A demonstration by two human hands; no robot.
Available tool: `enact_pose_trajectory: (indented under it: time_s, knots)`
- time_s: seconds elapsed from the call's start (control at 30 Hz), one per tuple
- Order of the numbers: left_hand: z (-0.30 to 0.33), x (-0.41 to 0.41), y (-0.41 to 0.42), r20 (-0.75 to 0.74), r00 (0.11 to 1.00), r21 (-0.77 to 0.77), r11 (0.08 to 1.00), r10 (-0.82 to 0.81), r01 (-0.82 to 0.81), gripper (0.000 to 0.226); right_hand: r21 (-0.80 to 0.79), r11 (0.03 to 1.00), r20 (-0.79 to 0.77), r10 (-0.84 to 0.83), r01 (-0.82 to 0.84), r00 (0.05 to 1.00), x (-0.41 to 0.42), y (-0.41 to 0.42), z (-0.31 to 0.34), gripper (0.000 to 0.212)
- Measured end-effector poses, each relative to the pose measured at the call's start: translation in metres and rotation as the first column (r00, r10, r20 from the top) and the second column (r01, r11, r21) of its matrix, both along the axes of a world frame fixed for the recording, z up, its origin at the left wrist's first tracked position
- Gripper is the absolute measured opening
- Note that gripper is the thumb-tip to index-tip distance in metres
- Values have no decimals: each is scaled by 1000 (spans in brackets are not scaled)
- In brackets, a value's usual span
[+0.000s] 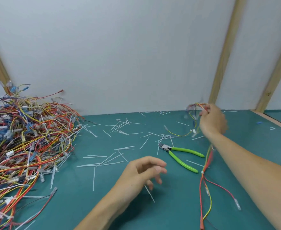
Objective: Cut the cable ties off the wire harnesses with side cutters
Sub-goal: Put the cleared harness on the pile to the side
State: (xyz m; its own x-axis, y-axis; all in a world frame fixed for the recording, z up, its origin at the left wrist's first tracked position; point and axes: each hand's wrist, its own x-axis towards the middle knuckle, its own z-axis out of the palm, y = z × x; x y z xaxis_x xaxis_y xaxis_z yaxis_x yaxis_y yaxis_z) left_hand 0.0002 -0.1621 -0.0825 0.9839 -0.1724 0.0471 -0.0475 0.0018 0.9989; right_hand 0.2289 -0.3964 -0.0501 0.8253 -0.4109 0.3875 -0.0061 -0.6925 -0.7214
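Note:
My right hand (211, 120) is raised at the far right of the green mat, gripping a wire harness (204, 176) of red and yellow wires. Part of the harness loops above the hand and part hangs under my forearm down to the mat. A white cable tie (202, 172) binds the hanging wires. My left hand (144, 171) hovers over the mat's middle with loosely curled fingers and holds nothing. The side cutters (181, 154), with bright green handles, lie on the mat between both hands, jaws pointing left, handles spread.
A big tangled pile of wire harnesses (25, 138) fills the left side. Several cut white cable tie strips (103, 161) are scattered over the green mat (161, 213). A white wall with wooden battens (224, 52) stands behind the mat.

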Motion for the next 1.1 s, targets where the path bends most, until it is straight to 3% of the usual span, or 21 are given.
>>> enact_pose_trajectory:
  time_s: [0.1,0.2,0.37,0.47,0.57,0.67,0.77,0.87,0.93,1.03,1.1]
  knots:
    - [-5,8,13,65,934,103,928,352,-357,21,-229,973,-63,-58,42,996,-5,-25,-20,18]
    - [-9,12,24,194,872,208,850,450,-485,24,-421,907,-150,-64,-6,987,-3,-45,-37,19]
    - [-17,13,24,293,868,343,804,400,-486,25,-487,837,-407,36,-250,913,1,-46,-35,31]
    - [-20,14,24,309,882,403,791,356,-461,24,-562,758,-537,-32,-330,843,2,-35,-23,33]
    - [-22,15,26,309,887,444,773,344,-454,22,-707,667,-444,-156,-237,883,-1,-18,-2,42]
    - [-23,17,30,320,878,468,747,356,-473,20,-721,645,-382,-64,-254,922,-18,3,15,47]
    - [-22,18,31,319,876,497,724,361,-479,20,-746,475,-586,-135,-467,799,-43,11,21,29]
    - [-23,18,31,312,882,511,721,352,-468,20,-689,457,-710,-270,-563,650,-65,-2,20,32]
    - [-24,18,30,309,886,512,724,346,-462,20,-683,454,-725,-330,-572,605,-68,-11,21,43]
    - [-23,17,29,311,885,522,715,347,-465,18,-740,429,-668,-380,-519,640,-64,-17,19,47]
    - [-23,17,30,310,882,540,697,357,-472,17,-792,410,-584,-297,-452,755,-63,-6,21,38]
